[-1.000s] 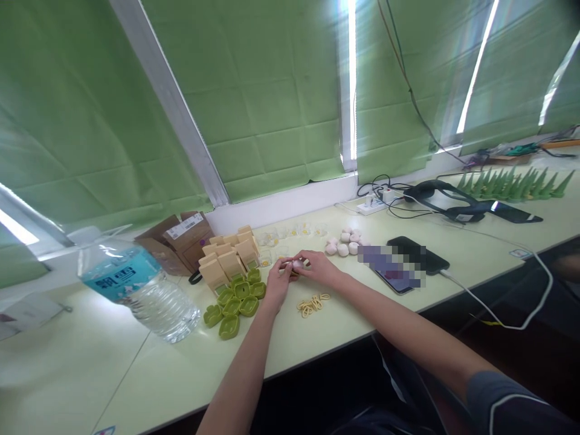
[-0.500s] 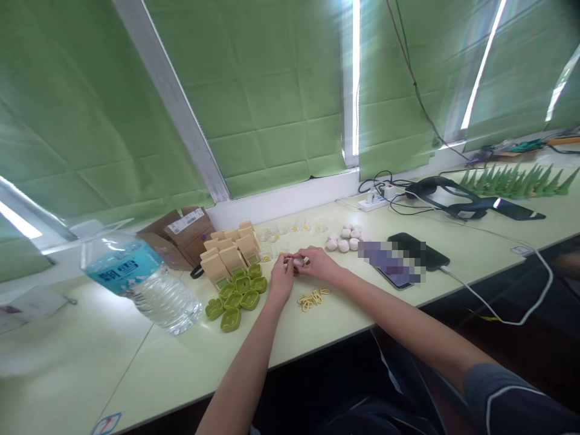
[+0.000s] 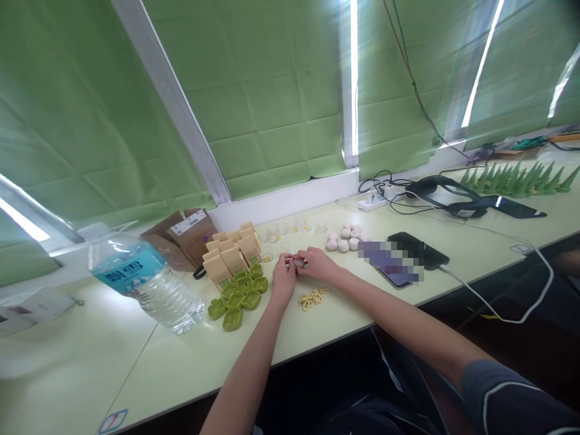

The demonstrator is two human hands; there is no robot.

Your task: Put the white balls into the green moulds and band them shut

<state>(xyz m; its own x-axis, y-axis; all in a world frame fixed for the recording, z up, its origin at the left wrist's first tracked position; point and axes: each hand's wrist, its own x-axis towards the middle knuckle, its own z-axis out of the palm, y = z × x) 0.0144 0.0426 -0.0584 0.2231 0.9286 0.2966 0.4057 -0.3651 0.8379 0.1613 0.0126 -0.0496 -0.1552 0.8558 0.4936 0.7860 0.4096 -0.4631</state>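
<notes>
My left hand (image 3: 284, 279) and my right hand (image 3: 316, 264) meet above the table, fingers closed around a small pale pink piece (image 3: 299, 263). Its colour matches the rounded pale pink pieces (image 3: 343, 244) heaped just beyond my right hand; fingers cover much of it. Nearer to me lie several yellow loops (image 3: 312, 299) in a loose pile. Left of my left hand sit several small green cups (image 3: 234, 300), clustered together. Behind those stand tan paper packets (image 3: 234, 261) in rows. Small clear cups (image 3: 281, 248) with yellow marks stand behind my hands.
A large water bottle (image 3: 156, 293) leans in view at the left, before an open cardboard box (image 3: 193, 235). To the right are two phones (image 3: 428, 252), a white charging cable (image 3: 498, 317), a power strip (image 3: 375, 202), a black headset (image 3: 453, 199) and green spiky pieces (image 3: 516, 181).
The view has shifted slightly. Both hands stay together on the pale pink piece, with only a small shift of the fingers. Nothing on the table has visibly moved.
</notes>
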